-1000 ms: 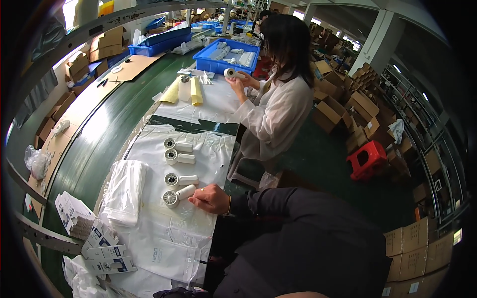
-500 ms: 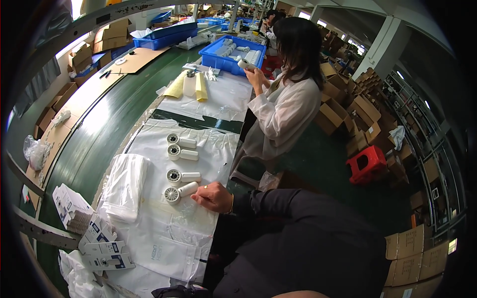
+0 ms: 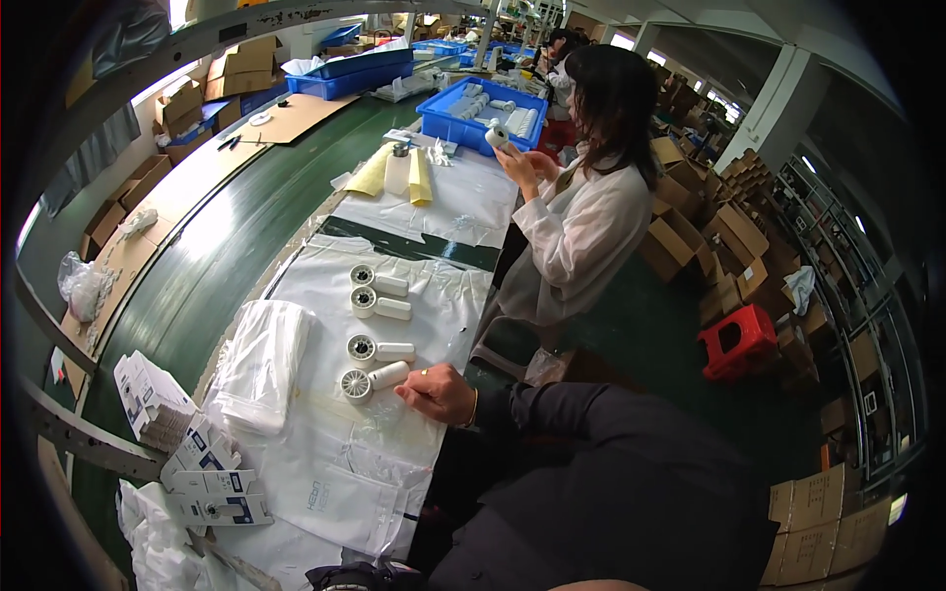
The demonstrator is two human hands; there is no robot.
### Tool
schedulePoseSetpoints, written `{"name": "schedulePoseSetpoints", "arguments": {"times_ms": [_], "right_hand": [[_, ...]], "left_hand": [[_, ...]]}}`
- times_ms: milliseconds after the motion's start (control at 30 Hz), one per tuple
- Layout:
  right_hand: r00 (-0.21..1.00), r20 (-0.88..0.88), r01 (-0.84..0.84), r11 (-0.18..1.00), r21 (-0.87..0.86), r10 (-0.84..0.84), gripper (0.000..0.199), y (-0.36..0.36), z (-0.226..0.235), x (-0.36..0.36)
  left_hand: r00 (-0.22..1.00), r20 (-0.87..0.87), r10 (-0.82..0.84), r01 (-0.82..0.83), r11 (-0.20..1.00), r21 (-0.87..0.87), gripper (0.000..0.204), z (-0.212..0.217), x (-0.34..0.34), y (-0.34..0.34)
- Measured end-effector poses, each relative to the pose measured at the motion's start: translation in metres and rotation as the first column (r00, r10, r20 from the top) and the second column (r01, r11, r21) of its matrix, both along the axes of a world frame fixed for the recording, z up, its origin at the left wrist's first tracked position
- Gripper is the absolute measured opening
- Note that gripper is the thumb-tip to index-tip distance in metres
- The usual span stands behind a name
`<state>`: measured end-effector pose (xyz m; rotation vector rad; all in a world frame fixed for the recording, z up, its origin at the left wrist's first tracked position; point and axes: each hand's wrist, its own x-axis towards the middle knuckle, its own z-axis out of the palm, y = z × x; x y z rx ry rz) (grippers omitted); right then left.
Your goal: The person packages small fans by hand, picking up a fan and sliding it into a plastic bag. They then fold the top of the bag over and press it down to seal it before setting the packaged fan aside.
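Observation:
My right hand (image 3: 439, 394) rests on the sheet-covered table with its fingers curled in and nothing visible in them. A ring and a thin bracelet show on it. Close beside its knuckles is the handle end of a white handheld fan (image 3: 357, 386), whose round grille faces up. Three more white handheld fans lie beyond it in a column: one just past it (image 3: 362, 349) and two farther off, a nearer (image 3: 365, 301) and a farther (image 3: 363, 275). My left hand is out of sight; a dark, watch-like item (image 3: 360, 576) shows at the lower edge.
Left of the fans lies a stack of clear plastic bags (image 3: 264, 364). Printed white cartons (image 3: 209, 483) sit near a metal rail (image 3: 94, 433). Beyond, a co-worker (image 3: 581, 217) handles a white fan by a blue crate (image 3: 463, 126). A red stool (image 3: 737, 343) stands on the floor.
The whole view has shifted, so the table appears farther right. My right hand keeps its place by the nearest fan. The co-worker has tilted the white fan they hold.

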<state>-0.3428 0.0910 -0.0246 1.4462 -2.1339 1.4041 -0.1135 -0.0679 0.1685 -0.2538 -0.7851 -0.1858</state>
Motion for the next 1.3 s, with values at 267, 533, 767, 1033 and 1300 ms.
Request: {"name": "schedulePoseSetpoints", "arguments": {"times_ms": [267, 533, 767, 1033, 1300], "right_hand": [[1.0, 0.009, 0.015, 1.0, -0.018, -0.015, 0.027, 0.0, 0.002, 0.0], [0.998, -0.025, 0.057, 0.995, 0.081, -0.055, 0.032, 0.008, -0.013, 0.0], [0.993, 0.084, -0.091, 0.995, 0.033, 0.088, 0.037, -0.002, -0.022, -0.002], [0.997, 0.023, -0.073, 0.997, -0.029, 0.074, 0.03, 0.007, -0.025, -0.009], [0.975, 0.206, -0.074, 0.996, -0.059, 0.084, 0.038, 0.027, 0.025, 0.016]], "left_hand": [[0.993, 0.076, -0.087, 0.095, 0.99, -0.103, 0.01, -0.006, 0.002, -0.007], [0.972, -0.041, -0.232, 0.221, 0.956, -0.192, 0.051, 0.048, -0.018, -0.028], [0.953, 0.304, 0.003, -0.088, 0.961, 0.264, 0.064, 0.153, 0.128, -0.114], [0.93, 0.276, -0.241, 0.044, 0.821, 0.569, 0.029, 0.067, 0.061, -0.053], [-0.167, 0.874, -0.457, 0.271, 0.831, 0.486, 0.02, -0.104, -0.092, 0.057]]}}
